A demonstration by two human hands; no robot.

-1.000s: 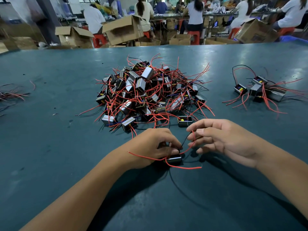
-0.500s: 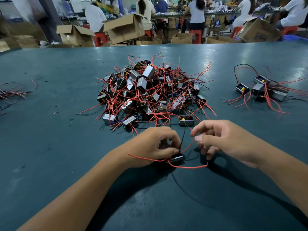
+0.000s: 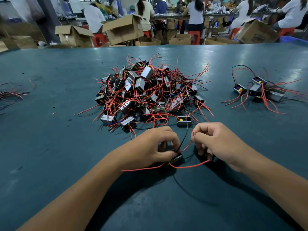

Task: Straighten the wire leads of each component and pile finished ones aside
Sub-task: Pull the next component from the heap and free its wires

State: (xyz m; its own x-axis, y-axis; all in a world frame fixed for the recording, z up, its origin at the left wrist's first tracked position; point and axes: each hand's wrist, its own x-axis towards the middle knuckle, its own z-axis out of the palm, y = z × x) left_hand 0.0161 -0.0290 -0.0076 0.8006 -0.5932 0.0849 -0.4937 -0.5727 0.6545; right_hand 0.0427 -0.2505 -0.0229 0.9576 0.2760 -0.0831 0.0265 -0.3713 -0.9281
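left hand (image 3: 155,145) pinches the small black part (image 3: 176,158) on the near table (image 3: 50,147), just this side of the big pile (image 3: 150,92) | right hand (image 3: 215,144) pinches its red wire (image 3: 187,146) near the tip | I judge part light, wires thin and springy: hold the body, pull near the root | done pile (image 3: 260,90) far right

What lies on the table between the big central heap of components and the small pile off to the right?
In the head view, only bare green table separates the big heap from the small pile; a few stray red leads reach into it.
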